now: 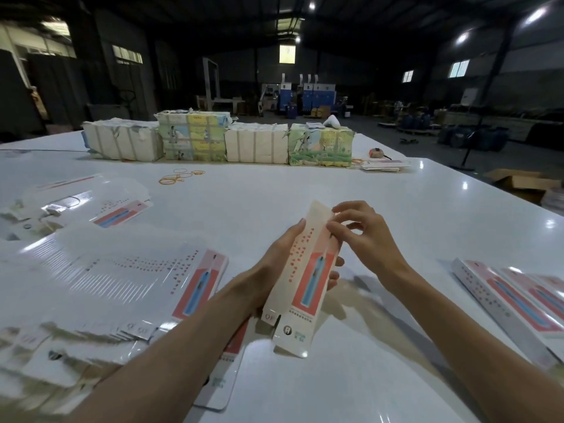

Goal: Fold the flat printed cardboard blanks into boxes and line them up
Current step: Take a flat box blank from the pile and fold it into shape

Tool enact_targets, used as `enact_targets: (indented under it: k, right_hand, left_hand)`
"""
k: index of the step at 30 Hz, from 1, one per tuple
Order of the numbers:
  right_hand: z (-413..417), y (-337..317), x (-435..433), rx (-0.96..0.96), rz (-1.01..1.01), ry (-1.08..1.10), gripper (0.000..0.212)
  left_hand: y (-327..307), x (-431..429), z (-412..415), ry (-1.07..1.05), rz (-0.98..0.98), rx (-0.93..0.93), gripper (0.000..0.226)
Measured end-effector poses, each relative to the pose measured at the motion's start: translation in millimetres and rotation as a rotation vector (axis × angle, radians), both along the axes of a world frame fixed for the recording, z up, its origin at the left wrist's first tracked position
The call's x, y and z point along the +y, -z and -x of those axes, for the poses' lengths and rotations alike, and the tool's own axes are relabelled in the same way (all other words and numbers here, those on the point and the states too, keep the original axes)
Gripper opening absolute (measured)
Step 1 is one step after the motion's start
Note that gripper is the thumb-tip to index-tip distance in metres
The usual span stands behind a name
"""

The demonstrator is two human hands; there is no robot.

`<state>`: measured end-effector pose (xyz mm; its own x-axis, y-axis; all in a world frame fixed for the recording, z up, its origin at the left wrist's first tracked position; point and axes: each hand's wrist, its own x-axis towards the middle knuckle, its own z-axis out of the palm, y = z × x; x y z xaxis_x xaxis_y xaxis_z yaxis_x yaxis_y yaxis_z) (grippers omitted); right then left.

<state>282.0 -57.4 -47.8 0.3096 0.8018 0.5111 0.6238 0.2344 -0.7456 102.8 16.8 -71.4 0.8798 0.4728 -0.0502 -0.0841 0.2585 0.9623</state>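
Head view. Gripped in the left hand, fingers wrapped round its middle: one part-formed box, raised just above the counter, tilted away, bottom flaps hanging open, top flap standing up. At that top flap, the right hand, fingers curled and touching the card; pinching or merely pushing, impossible to tell. To the left, a fanned pile of flat blanks lying on the counter, plenty left to fold. To the right, a short row of finished boxes side by side. Farther off, loose rubber bands and wrapped bundles. Judged well short of done: both ends of this box to close, then into the row.
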Motion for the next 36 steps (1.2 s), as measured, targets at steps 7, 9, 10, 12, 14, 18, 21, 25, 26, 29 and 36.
enact_targets:
  k: [7, 9, 10, 12, 14, 18, 21, 25, 26, 29, 36]
  right_hand:
    - [-2.5, -14.3, -12.6, 0.302, 0.001, -0.134, 0.013]
    - [-0.6, -15.3, -14.7, 0.381, -0.008, -0.18, 0.014]
    - [0.5, -15.2, -15.6, 0.419, -0.019, -0.216, 0.014]
    - [3.4, -13.9, -15.9, 0.501, -0.044, -0.297, 0.015]
    - [7.3, -10.7, -13.5, 0.559, -0.049, -0.321, 0.019]
    - [12.0, -0.5, -7.5, 0.569, -0.051, -0.243, 0.023]
    - [19.8, 3.8, -8.8, 0.553, -0.026, -0.219, 0.033]
    - [30.5, 11.3, -11.7, 0.48, 0.046, -0.283, 0.042]
    - [32.2, 12.0, -12.2, 0.447, 0.031, -0.278, 0.043]
    - [33.8, 9.8, -13.1, 0.429, -0.025, -0.242, 0.047]
    - [21.2, 2.3, -10.7, 0.314, -0.036, -0.122, 0.047]
  left_hand:
    - [-8.8, -0.3, -4.0, 0.123, 0.0, -0.016, 0.076]
    - [-10.3, -2.0, -4.8, 0.127, 0.011, 0.001, 0.073]
    - [-11.3, -4.0, -6.1, 0.124, 0.016, 0.011, 0.072]
    - [-12.5, -10.1, -10.8, 0.116, 0.035, 0.046, 0.07]
    - [-12.9, -15.2, -16.3, 0.145, 0.129, 0.047, 0.067]
    - [-8.6, -12.1, -15.4, 0.108, 0.276, -0.027, 0.061]
    - [-7.6, -5.8, -9.7, 0.034, 0.366, -0.14, 0.058]
    - [-7.7, -4.4, -7.0, -0.006, 0.341, -0.205, 0.066]
    - [-6.8, -5.1, -7.0, -0.026, 0.307, -0.191, 0.069]
    - [-4.2, -9.1, -8.3, -0.163, 0.162, -0.107, 0.076]
    - [-2.2, -8.6, -14.6, -0.439, -0.275, -0.146, 0.041]
